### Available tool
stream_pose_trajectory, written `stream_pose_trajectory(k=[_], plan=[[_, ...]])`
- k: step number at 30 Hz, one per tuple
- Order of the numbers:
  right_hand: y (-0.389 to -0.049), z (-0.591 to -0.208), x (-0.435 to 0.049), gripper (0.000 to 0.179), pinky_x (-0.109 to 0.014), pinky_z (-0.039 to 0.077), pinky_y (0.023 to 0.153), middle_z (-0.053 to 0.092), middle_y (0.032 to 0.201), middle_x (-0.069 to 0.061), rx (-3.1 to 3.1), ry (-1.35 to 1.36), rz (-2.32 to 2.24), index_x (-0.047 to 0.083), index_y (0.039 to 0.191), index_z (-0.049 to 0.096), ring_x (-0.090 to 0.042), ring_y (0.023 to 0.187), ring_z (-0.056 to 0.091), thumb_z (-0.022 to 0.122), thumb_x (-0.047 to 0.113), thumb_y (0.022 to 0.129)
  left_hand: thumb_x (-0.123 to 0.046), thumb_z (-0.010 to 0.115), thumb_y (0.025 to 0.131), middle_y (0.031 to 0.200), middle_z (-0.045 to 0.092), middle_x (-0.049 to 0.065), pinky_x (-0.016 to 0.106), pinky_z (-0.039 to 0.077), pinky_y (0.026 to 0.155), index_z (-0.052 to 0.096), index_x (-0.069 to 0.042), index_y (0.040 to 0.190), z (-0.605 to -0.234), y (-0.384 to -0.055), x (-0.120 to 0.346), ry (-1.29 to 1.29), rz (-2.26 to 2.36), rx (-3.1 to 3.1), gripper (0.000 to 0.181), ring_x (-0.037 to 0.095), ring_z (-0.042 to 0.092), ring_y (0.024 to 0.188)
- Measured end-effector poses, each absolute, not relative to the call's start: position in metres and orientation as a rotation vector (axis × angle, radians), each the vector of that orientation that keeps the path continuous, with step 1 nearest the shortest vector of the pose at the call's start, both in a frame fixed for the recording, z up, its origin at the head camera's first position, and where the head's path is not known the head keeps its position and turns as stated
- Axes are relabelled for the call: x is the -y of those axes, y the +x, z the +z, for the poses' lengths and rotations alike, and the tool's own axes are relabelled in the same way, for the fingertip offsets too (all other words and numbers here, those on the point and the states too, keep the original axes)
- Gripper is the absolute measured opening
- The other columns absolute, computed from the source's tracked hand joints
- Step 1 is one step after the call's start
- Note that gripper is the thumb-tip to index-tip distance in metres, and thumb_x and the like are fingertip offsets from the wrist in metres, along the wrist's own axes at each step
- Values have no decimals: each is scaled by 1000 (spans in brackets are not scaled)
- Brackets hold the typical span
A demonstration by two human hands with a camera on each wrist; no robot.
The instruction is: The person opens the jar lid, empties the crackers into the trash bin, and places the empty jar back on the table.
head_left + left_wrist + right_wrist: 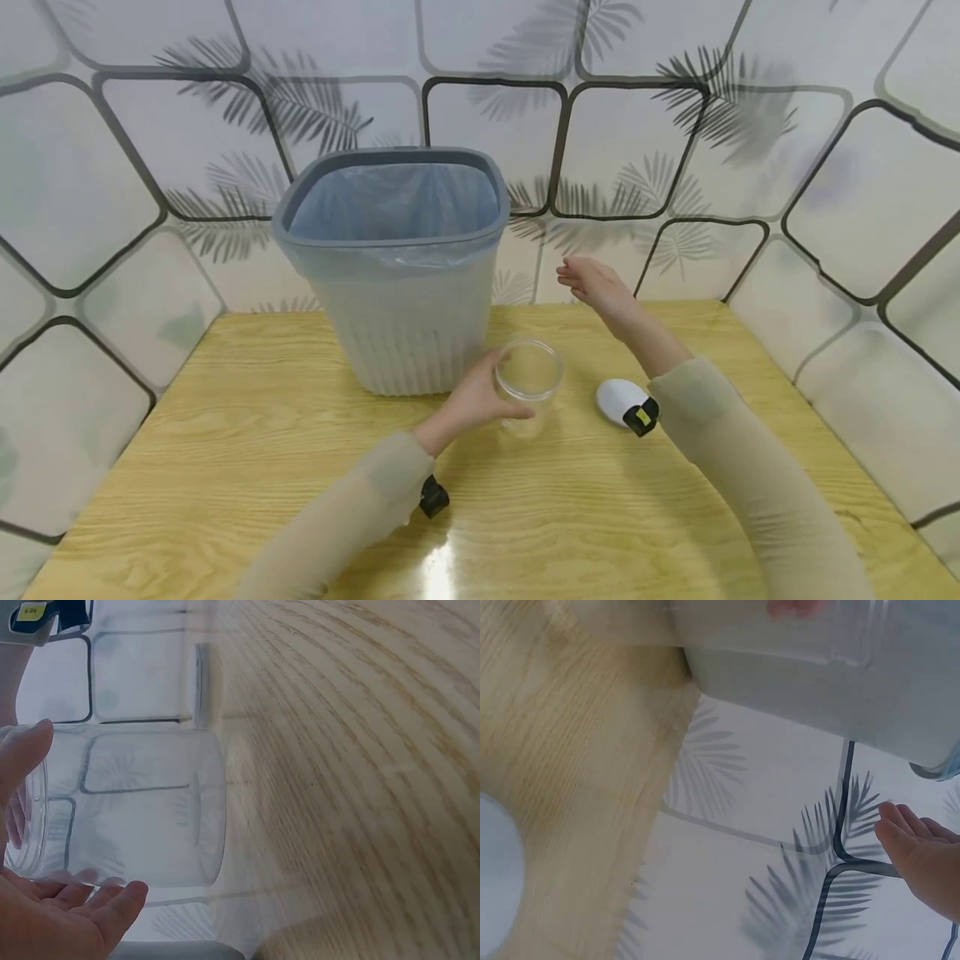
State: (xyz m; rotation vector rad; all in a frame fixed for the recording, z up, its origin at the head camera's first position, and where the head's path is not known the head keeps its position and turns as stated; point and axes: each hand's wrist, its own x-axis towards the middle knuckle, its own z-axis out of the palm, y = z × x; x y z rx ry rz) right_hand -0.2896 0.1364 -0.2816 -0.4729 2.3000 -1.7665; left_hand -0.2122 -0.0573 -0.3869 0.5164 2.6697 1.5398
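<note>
My left hand (480, 393) grips a clear plastic jar (531, 392), its thumb on the near side and the fingers round the far side. The jar stands upright with its round mouth uncovered; I cannot tell whether its base touches the table. In the left wrist view, the transparent jar (135, 810) looks empty. Raised in the air to the right of the bin, my right hand (596, 283) has its fingers straight and together and holds nothing. A round white lid (619, 400) lies on the table below the right forearm.
A whitish bin (405, 325) with a grey rim and a clear liner stands on the wood-grain table (247, 417), just left of the jar. Patterned cloth walls (862, 250) enclose the table at the back and sides. Each wrist carries a small black device.
</note>
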Motion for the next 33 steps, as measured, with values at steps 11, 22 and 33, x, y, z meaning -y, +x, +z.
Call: stream_pose_trajectory(k=[11, 22, 33], plan=[[-273, -288, -139, 57, -34, 21, 102, 30, 137, -21, -2277, -520, -1761, -7, 136, 20, -27, 125, 29, 29, 34, 97, -16, 84, 55, 124, 45, 15, 41, 33, 92, 36, -2, 131, -396, -217, 53, 567, 1543, -2648, 91, 29, 44, 110], [-257, -290, -139, 52, -34, 20, 102, 29, 136, -23, -2255, -631, -1776, -8, 135, 20, -29, 125, 28, 26, 28, 98, -21, 80, 65, 130, 35, 19, 41, 33, 93, 21, 0, 135, -398, -219, 51, 468, 1505, -2590, 94, 29, 40, 114], [-224, -294, -129, 56, -46, 17, 101, 24, 140, -17, -2634, -954, -1259, 1, 139, 18, -29, 128, 19, 37, 30, 96, -42, 71, 71, 141, 18, 21, 47, 28, 96, 0, -3, 140, -387, -210, 60, 486, 1410, -2610, 106, 34, 27, 124]])
